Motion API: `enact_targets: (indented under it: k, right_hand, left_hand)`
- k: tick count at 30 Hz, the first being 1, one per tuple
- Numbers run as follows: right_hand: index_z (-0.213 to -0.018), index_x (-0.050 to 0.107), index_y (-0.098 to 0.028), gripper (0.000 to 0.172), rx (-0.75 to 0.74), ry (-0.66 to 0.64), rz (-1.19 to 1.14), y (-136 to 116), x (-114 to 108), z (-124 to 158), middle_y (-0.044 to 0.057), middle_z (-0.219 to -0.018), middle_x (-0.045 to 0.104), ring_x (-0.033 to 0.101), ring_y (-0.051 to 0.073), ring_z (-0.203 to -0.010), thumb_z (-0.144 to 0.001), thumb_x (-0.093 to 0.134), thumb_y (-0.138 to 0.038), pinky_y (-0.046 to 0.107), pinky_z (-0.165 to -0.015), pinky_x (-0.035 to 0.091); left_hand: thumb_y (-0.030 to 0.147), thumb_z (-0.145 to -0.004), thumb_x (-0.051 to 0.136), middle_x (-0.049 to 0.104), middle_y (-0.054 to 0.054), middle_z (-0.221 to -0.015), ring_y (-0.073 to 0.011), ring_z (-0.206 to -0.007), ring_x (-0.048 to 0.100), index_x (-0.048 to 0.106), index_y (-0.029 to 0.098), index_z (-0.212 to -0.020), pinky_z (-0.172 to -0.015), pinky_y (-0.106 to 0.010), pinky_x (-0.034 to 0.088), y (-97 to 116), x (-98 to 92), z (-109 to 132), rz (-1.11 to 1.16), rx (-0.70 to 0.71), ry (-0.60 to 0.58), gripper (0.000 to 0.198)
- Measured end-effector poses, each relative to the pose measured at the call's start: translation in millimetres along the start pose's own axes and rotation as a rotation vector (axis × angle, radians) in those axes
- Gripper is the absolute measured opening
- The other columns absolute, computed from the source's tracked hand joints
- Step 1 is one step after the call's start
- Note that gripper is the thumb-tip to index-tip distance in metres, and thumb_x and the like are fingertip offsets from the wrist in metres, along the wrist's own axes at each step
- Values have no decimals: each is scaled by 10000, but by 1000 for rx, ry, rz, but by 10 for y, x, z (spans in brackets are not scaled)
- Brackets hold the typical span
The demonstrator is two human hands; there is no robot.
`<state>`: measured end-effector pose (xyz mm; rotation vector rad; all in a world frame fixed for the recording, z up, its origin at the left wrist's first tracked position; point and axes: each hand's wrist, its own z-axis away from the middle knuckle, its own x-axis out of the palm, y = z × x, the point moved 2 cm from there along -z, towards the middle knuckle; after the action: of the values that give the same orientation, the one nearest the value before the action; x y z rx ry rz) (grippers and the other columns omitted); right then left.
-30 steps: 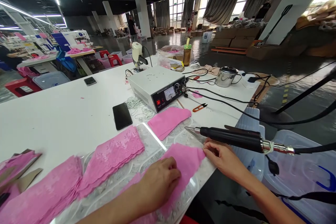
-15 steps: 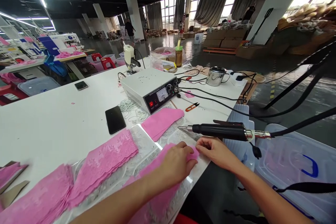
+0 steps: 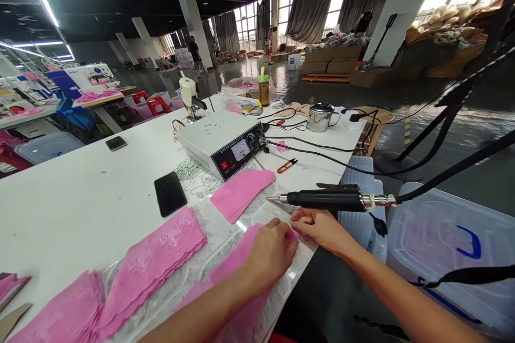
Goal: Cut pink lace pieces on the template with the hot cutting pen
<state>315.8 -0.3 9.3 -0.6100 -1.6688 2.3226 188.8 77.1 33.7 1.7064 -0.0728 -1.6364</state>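
Note:
A piece of pink fabric (image 3: 237,257) lies near the table's front edge under my left hand (image 3: 271,249), whose fingers are curled closed on its right end. My right hand (image 3: 317,229) pinches at that same end, thumb and forefinger pressed together; its fingertips partly cover the fabric edge. Just above the hands is a black pen-like tool (image 3: 325,199) with a pointed metal tip aimed left and a cable at its rear. Another folded pink fabric piece (image 3: 241,193) lies beyond the tip. Stacked pink lace pieces (image 3: 156,262) spread to the left.
A control box (image 3: 223,142) with a dial and red switch stands behind the fabric. Orange thread snips (image 3: 287,165), a black phone (image 3: 169,194) and a metal mug (image 3: 321,117) are on the table (image 3: 132,171). Lidded plastic bins (image 3: 434,225) stand at the right.
The view has turned slightly, shifting most things left. My left fingers have curled in more tightly on the fabric's end. My right hand stays close beside them.

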Motion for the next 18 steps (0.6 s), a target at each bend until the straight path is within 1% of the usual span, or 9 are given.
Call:
enact_targets:
  k: [2,3,5,10,15,18]
  right_hand:
    - [-752,552,-194,194,14,5,-15,2,7,-2,-86,-467,475,374,75,-406,-639,614,-338,231,-443,278]
    - [-752,550,-196,187,20,8,-22,5,11,-3,-87,-465,475,376,75,-400,-640,613,-332,230,-439,277]
    - [-759,546,-201,179,30,13,-38,14,18,-4,-87,-467,482,382,77,-387,-645,609,-323,229,-428,275]
    - [-772,536,-209,169,44,25,-74,12,47,10,-90,-482,505,391,73,-362,-654,606,-307,222,-409,272]
    - [-815,568,-195,158,57,26,-90,-22,57,51,-96,-445,494,409,73,-353,-676,598,-263,208,-394,263]
    - [-893,603,-174,214,68,2,-108,-35,50,88,-88,-429,508,418,81,-352,-703,599,-272,204,-364,244]
  left_hand:
    - [104,-850,516,634,-31,-824,-156,-721,589,646,166,-740,-655,-262,400,-11,9,-1,22,5,24,181]
    - [91,-850,503,631,-27,-812,-148,-704,582,646,166,-730,-644,-256,392,-17,12,-2,34,7,34,201]
    - [91,-832,522,624,-20,-793,-139,-685,572,649,166,-727,-632,-249,382,-29,14,-3,59,11,51,181]
    - [135,-765,629,616,-13,-785,-139,-677,560,658,163,-733,-623,-246,370,-57,31,-2,106,-2,90,51]
    - [85,-791,553,589,-6,-721,-123,-625,515,631,158,-655,-586,-248,317,-78,54,-5,135,-26,128,173]
    - [71,-784,538,596,-9,-717,-126,-629,520,632,157,-646,-585,-248,325,-106,54,-20,169,-44,141,188]
